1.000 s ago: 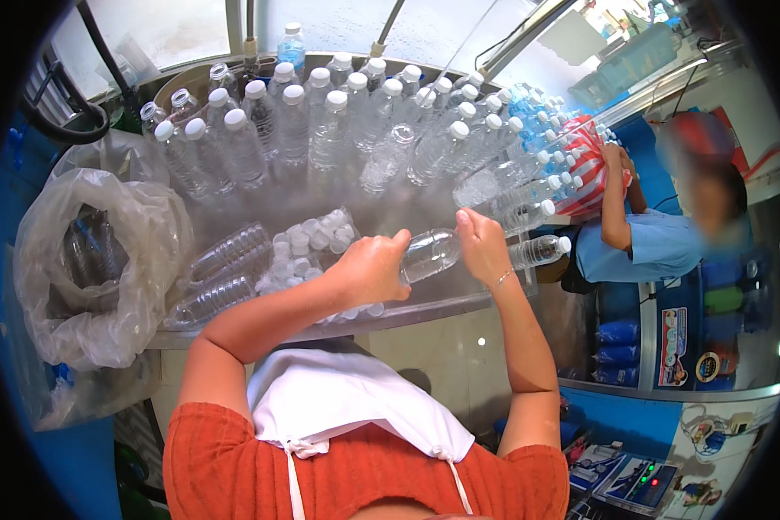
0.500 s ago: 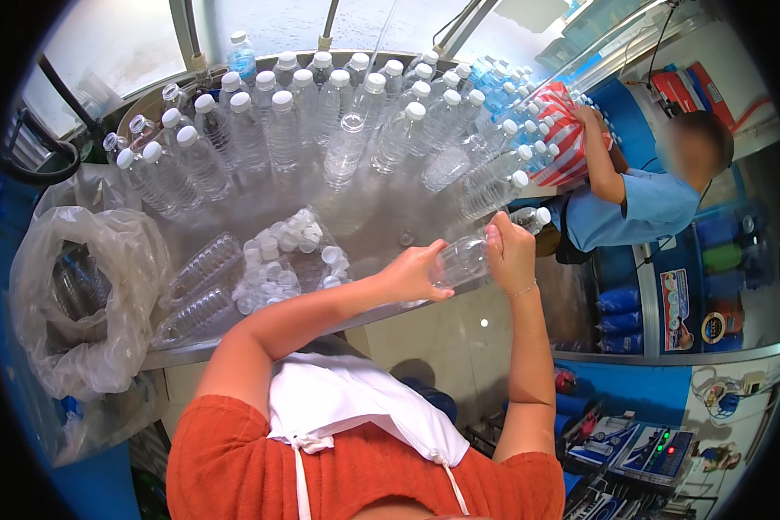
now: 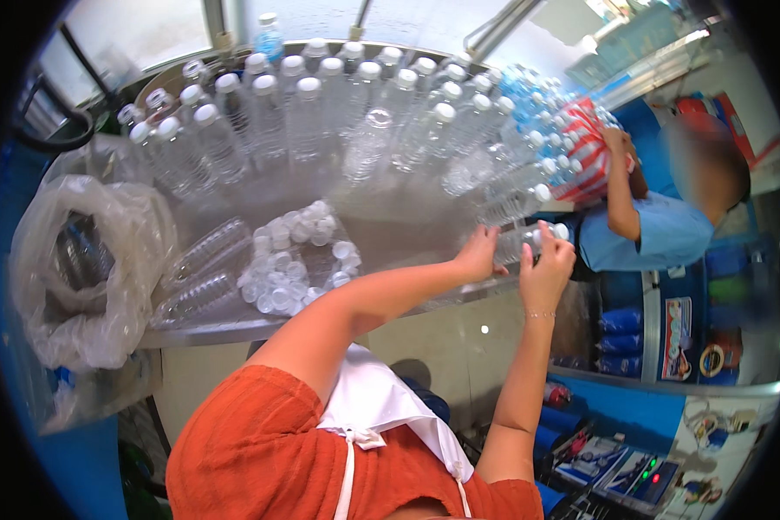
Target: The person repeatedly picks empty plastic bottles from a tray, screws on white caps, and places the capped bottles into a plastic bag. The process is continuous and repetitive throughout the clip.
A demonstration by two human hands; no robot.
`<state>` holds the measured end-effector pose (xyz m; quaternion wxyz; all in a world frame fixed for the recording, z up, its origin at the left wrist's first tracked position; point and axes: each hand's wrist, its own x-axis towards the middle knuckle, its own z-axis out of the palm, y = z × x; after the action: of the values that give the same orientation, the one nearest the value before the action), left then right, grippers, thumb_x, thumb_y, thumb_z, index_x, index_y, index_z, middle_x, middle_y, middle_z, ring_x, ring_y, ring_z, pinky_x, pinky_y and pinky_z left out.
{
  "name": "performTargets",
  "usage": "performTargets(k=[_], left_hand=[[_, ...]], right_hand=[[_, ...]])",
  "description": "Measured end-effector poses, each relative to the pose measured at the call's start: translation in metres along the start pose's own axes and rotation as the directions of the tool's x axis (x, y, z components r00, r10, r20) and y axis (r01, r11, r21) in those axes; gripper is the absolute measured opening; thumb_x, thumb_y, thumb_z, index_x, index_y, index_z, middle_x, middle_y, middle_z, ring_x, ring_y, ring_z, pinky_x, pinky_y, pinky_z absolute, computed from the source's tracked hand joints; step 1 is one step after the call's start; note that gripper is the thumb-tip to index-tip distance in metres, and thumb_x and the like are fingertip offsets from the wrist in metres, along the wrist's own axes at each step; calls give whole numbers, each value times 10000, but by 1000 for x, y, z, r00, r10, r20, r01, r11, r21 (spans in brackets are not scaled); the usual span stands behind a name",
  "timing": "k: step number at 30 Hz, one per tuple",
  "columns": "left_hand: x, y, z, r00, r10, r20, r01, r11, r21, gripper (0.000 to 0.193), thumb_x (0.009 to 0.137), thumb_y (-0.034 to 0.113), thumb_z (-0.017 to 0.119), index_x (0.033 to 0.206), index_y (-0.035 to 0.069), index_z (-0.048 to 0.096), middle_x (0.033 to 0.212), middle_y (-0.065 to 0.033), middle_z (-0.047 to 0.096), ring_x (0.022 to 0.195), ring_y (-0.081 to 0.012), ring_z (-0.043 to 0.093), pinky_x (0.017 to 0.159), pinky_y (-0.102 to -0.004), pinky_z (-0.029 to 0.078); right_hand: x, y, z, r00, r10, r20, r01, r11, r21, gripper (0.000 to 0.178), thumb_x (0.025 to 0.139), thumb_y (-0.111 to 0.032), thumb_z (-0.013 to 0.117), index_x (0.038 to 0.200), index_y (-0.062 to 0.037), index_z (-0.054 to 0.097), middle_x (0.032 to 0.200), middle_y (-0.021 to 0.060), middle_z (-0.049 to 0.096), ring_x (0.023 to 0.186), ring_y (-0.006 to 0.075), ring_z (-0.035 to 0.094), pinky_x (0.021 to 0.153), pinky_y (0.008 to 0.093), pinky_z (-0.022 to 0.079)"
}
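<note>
A clear ribbed plastic bottle (image 3: 511, 246) with a white cap is between my hands at the right end of the bottle rows, tilted in this view. My left hand (image 3: 478, 254) is closed against its lower part. The bent fingers and thumb of my right hand (image 3: 548, 262) are around its upper part, just below the cap; they partly hide the neck. Close beside it is another capped clear bottle (image 3: 513, 203). Many more capped bottles (image 3: 305, 126) stand along the back of the metal table (image 3: 399, 230), and a few at the left have no cap.
A clear bag of loose white caps (image 3: 277, 269) lies left of my arm, near two bottles on their sides (image 3: 201, 295). A large open plastic bag (image 3: 35, 277) holds more bottles. At the right, a person in a blue shirt (image 3: 659, 230) handles a red-and-white striped bag (image 3: 576, 143).
Both hands have moved right, toward the end of the bottle rows. My left hand is closer to my right one. The whole view has shifted slightly.
</note>
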<state>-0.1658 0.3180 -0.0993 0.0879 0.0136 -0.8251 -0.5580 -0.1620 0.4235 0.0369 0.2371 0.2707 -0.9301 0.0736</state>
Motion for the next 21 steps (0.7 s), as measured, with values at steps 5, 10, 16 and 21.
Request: performTargets(k=[5, 10, 16, 21], left_hand=[[-51, -9, -64, 997, 83, 8, -82, 996, -35, 725, 732, 169, 771, 1347, 31, 413, 1169, -244, 486, 1132, -416, 493, 969, -445, 427], [-147, -36, -195, 976, 76, -203, -79, 997, -2, 397, 728, 40, 630, 1124, 36, 628, 1057, -158, 602, 1050, -320, 572, 926, -411, 459], [-306, -24, -371, 765, -214, -608, 465, 836, 291, 235, 713, -28, 567, 925, 9, 662, 843, -159, 625, 754, -305, 625, 698, -369, 504], [-400, -10, -397, 696, -422, -581, 715, 487, 502, 408, 708, 7, 637, 1109, 78, 627, 1005, -167, 574, 1009, -340, 556, 838, -434, 460]], right_hand=[[-10, -58, -2, 950, -35, -309, 145, 929, 339, 335, 823, -55, 639, 1158, -55, 624, 1009, 142, 563, 928, 293, 553, 820, 395, 455], [-42, -155, 38, 967, -227, 114, 49, 606, 794, 144, 840, 28, 588, 954, -16, 663, 872, 109, 614, 752, 192, 590, 688, 297, 476], [-53, -260, 75, 828, -498, 259, 14, 480, 877, 234, 808, 61, 613, 1007, -48, 668, 927, 105, 621, 793, 241, 602, 717, 329, 495], [-38, -368, 81, 679, -734, -20, 470, 414, 780, 466, 738, -36, 719, 1187, -103, 618, 1132, 89, 594, 1019, 289, 554, 890, 407, 442]])
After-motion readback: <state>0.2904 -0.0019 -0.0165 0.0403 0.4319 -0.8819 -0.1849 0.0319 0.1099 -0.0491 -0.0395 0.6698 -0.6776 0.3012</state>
